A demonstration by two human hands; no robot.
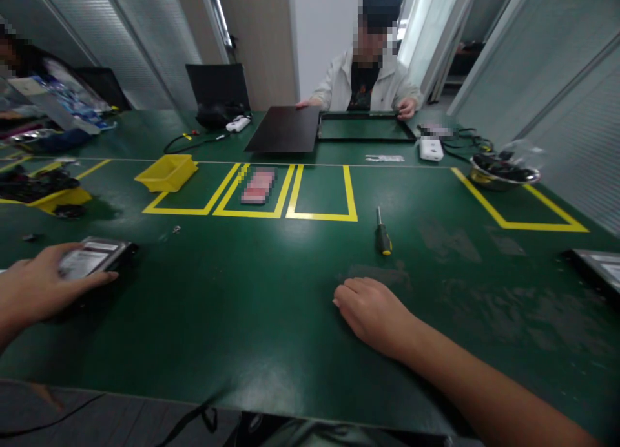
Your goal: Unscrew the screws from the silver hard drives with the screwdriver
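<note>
At the left, my left hand (53,279) is wrapped over a hard drive (94,256) with a silvery, labelled top and dark edges, thumb along its near side. My right hand (371,311) rests on the green table (232,331) near the middle, fingers curled into a loose fist; whether anything is inside it is hidden. Beyond that hand lies a screwdriver (383,239) with a black and yellow handle, its shaft pointing away, not touched. Another drive-like device (598,266) sits at the far right edge. Small metal screws (177,229) lie right of the held drive.
Across the table a person (365,79) holds a dark panel (285,129) and a black frame (365,139). A yellow bin (167,172), a pink-screened phone (258,186), a metal bowl (504,179) and a loaded yellow tray (58,198) stand around taped outlines. Another person sits far left.
</note>
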